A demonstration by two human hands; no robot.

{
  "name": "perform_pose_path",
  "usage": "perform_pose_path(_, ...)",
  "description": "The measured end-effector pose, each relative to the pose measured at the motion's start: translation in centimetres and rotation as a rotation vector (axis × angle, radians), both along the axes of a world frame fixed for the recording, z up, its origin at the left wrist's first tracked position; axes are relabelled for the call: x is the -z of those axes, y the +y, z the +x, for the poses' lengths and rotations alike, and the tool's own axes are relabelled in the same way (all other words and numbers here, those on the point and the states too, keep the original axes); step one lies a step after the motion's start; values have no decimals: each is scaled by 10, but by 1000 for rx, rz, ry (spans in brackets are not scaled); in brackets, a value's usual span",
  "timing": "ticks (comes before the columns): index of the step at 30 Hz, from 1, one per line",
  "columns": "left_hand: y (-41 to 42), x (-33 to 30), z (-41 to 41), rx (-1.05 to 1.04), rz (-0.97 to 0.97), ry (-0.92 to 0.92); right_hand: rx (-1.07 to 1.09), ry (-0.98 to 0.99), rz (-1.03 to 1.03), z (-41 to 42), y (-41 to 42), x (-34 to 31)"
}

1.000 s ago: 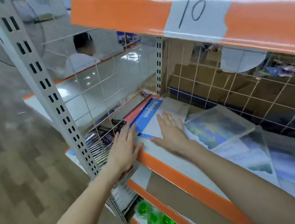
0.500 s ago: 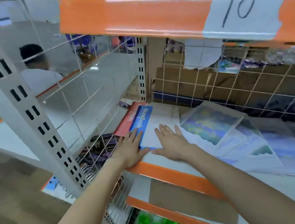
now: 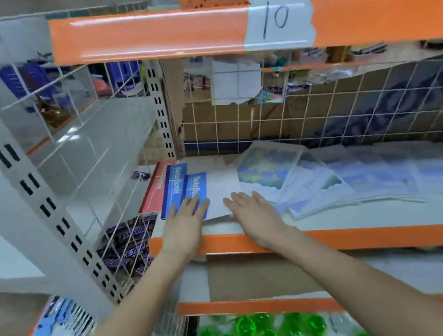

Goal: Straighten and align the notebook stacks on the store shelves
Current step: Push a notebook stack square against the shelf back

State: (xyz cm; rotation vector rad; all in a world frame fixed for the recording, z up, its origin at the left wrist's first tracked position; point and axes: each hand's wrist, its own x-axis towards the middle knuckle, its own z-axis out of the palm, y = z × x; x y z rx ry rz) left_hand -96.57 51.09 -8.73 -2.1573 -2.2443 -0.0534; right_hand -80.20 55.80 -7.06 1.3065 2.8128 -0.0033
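Observation:
A fanned stack of notebooks (image 3: 181, 186) with blue and red "NoteBook" spines lies at the left end of the middle shelf (image 3: 343, 238). My left hand (image 3: 184, 226) lies flat with straight fingers on the stack's near blue edge. My right hand (image 3: 254, 215) lies flat, fingers spread, on the white cover of the top notebook (image 3: 222, 189). To the right, wrapped notebooks with blue painted covers (image 3: 270, 171) lie skewed and overlapping along the shelf.
A white wire grid (image 3: 322, 110) backs the shelf, with cardboard behind it. The orange upper shelf rail (image 3: 151, 37) carries a paper tag "10" (image 3: 276, 22). Chocolate bars (image 3: 127, 242) sit behind the side grid on the left. Green bottle tops (image 3: 247, 330) fill the shelf below.
The view has swung right and closer to the shelf. Both hands stay flat on the left notebook stack, whose blue and red spines now show fanned out further back.

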Motion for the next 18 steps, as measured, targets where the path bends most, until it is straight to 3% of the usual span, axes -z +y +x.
perform_pose_path(18,2,-48,210,387,299,-50,386,173,189,213,-41,-35)
